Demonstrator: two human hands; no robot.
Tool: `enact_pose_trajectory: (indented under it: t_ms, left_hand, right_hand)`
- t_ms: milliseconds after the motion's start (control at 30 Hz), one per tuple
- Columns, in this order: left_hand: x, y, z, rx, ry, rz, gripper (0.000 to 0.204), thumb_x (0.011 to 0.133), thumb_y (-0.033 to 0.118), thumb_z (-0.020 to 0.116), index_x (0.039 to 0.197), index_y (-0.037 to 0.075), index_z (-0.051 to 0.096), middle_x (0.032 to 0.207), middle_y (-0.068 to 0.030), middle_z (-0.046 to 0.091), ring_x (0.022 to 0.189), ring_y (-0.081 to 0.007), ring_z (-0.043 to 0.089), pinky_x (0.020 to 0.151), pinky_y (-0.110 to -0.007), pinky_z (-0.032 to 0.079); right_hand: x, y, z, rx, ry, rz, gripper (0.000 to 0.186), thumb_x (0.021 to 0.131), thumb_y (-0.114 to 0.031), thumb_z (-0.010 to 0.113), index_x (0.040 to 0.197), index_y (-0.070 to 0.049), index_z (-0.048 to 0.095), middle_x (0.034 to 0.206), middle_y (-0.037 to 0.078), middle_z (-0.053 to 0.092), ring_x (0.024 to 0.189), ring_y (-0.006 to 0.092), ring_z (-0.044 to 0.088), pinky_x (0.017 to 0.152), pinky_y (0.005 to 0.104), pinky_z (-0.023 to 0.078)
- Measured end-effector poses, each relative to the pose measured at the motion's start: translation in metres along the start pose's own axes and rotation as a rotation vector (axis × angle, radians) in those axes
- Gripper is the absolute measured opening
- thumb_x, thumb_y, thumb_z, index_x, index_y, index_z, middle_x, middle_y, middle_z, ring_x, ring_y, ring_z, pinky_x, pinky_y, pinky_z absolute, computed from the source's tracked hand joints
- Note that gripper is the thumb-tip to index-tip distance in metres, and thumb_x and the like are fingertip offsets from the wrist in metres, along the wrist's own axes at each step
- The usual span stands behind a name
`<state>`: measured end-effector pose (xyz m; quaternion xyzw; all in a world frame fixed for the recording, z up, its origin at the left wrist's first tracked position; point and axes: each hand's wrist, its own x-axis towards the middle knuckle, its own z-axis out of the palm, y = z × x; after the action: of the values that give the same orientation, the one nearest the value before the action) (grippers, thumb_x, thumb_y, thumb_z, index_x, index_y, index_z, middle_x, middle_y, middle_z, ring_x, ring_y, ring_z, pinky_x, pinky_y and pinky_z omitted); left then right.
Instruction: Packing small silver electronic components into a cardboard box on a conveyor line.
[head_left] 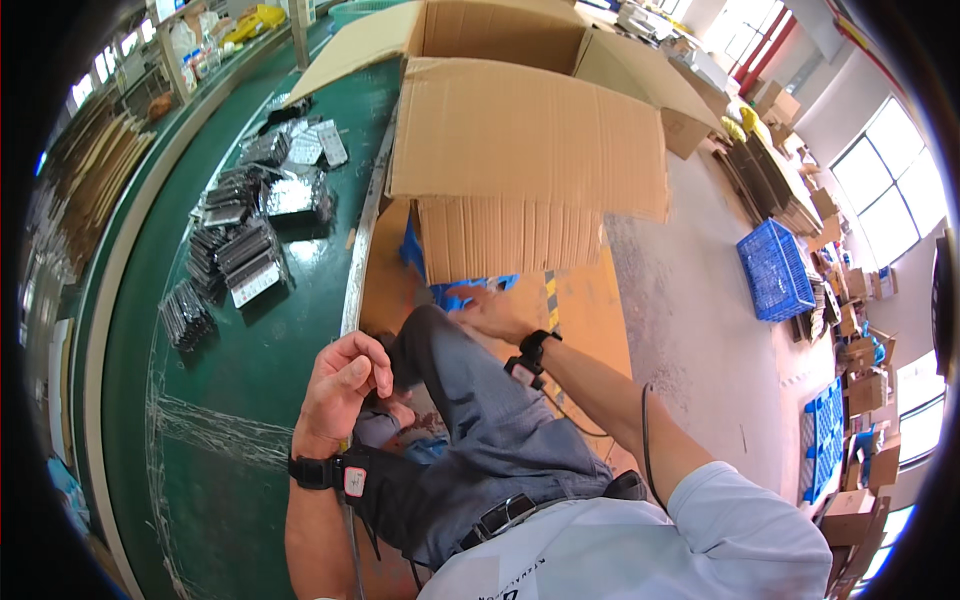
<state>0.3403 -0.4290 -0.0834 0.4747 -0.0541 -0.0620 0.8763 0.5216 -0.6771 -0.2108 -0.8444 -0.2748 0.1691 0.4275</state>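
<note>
My left hand (345, 385) is curled into a loose fist beside my raised knee in grey trousers (470, 400), close to the metal edge of the green table (250, 370). I see nothing clearly held in it. My right hand (492, 312) reaches forward under the hanging flap of a large open cardboard box (530, 150). It touches a blue plastic thing (462, 294) below that flap. Its fingers are partly hidden, so its grip is unclear. Both wrists wear black bands.
Several stacks of silvery flat packets (255, 215) lie on the green table to my left. An orange board (585, 310) lies under the box. A blue crate (778, 268) and piles of cardboard stand on the grey floor to the right.
</note>
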Motion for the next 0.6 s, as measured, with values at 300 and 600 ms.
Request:
enact_pose_trajectory:
  t_ms: [300, 600]
  left_hand:
    - [-0.005, 0.002, 0.015, 0.055, 0.014, 0.009, 0.032, 0.089, 0.031, 0.073, 0.095, 0.002, 0.061, 0.077, -0.0077, 0.062, 0.071, -0.017, 0.063, 0.066, -0.029, 0.051]
    - [-0.019, -0.011, 0.001, -0.047, 0.013, -0.007, 0.022, 0.093, 0.018, 0.068, 0.098, -0.003, 0.062, 0.081, -0.0134, 0.066, 0.074, -0.0214, 0.065, 0.071, -0.032, 0.053]
  right_hand:
    - [-0.011, 0.019, -0.045, -0.023, -0.923, -0.026, 0.036, 0.083, -0.031, 0.068, 0.114, -0.011, 0.071, 0.098, 0.009, 0.071, 0.087, 0.0216, 0.066, 0.078, 0.0394, 0.052]
    - [-0.08, -0.14, -0.115, -0.218, -0.565, -0.562, 0.021, 0.089, -0.026, 0.07, 0.1, -0.008, 0.067, 0.087, 0.008, 0.069, 0.082, 0.0274, 0.067, 0.072, 0.0408, 0.052]
